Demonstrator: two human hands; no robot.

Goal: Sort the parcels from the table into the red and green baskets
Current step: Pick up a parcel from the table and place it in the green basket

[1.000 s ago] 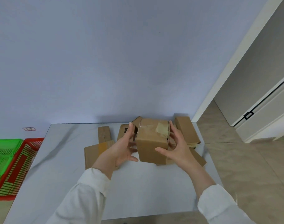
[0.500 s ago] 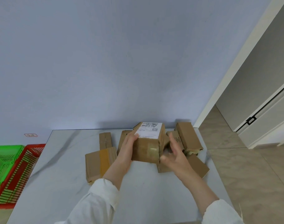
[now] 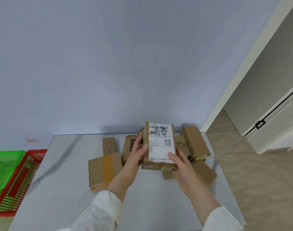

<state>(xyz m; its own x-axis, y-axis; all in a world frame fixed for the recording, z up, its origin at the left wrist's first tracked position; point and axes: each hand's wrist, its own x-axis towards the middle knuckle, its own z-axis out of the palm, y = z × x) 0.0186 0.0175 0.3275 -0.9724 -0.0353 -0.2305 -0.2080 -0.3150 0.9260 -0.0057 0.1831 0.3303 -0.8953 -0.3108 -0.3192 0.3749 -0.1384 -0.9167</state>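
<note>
A brown cardboard parcel (image 3: 160,144) with a white shipping label facing me is lifted above the grey marbled table (image 3: 62,180). My left hand (image 3: 137,154) grips its left side, thumb on the label's edge. Holding the lower right corner is my right hand (image 3: 180,165), with its thumb across the label. Several more cardboard parcels lie on the table behind and around it, among them a flat taped one (image 3: 104,169) to the left. A red basket (image 3: 17,180) and a green basket (image 3: 4,165) stand on the floor left of the table.
A narrow parcel (image 3: 109,145) and a printed one (image 3: 130,147) lie behind my left hand. Two longer boxes (image 3: 194,140) (image 3: 205,172) sit at the table's right side. A wall runs behind the table; a doorway (image 3: 267,97) opens at the right.
Both hands have turned the parcel over, so its white label now faces me instead of a plain taped side. It sits slightly higher and upright in my hands.
</note>
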